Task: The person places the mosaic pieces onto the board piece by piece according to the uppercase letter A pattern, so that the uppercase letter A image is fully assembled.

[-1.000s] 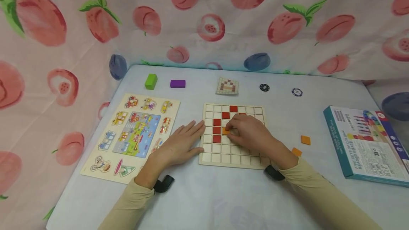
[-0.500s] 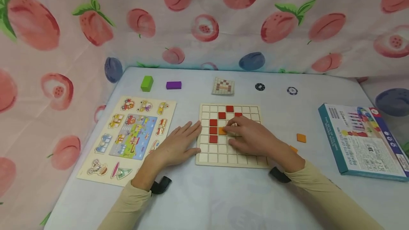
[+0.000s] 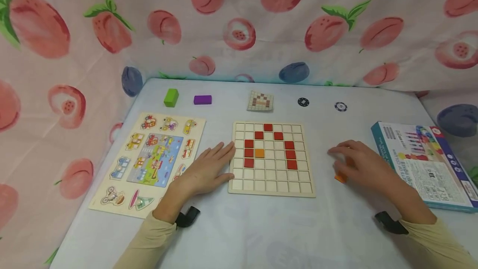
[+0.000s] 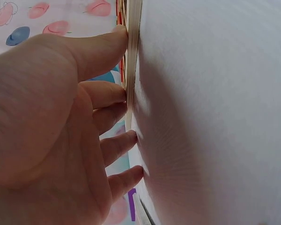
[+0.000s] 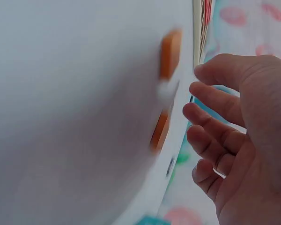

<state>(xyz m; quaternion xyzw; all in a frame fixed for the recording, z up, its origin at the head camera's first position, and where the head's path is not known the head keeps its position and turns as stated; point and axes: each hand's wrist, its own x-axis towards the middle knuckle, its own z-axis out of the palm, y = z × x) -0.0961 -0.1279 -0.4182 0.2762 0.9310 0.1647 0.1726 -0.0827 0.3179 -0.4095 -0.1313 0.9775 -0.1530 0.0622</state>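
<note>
My left hand (image 3: 205, 173) lies with straight fingers against the left edge of a wooden grid board (image 3: 270, 184); in the left wrist view, the thumb and fingertips (image 4: 119, 35) touch its rim. Several red square tiles (image 3: 268, 127) and one orange tile (image 3: 259, 153) sit in the board's cells. To the right of the board, my right hand (image 3: 367, 171) hovers over two loose orange tiles, the nearer tile (image 3: 340, 178) partly covered by it. In the right wrist view, its loosely bent fingers hold nothing and stand apart from both the upper tile (image 5: 170, 54) and lower tile (image 5: 160, 131).
A picture puzzle board (image 3: 121, 161) lies left, partly behind the left arm. At the back are a green block (image 3: 171, 98), a purple block (image 3: 203, 100), a small pattern card (image 3: 260, 101) and two chips (image 3: 303, 102). A flat box (image 3: 425, 165) lies right.
My right hand has left the orange tile on the board and moved right, over the loose orange tiles. The red tiles it covered now show. My left hand stays at the board's edge.
</note>
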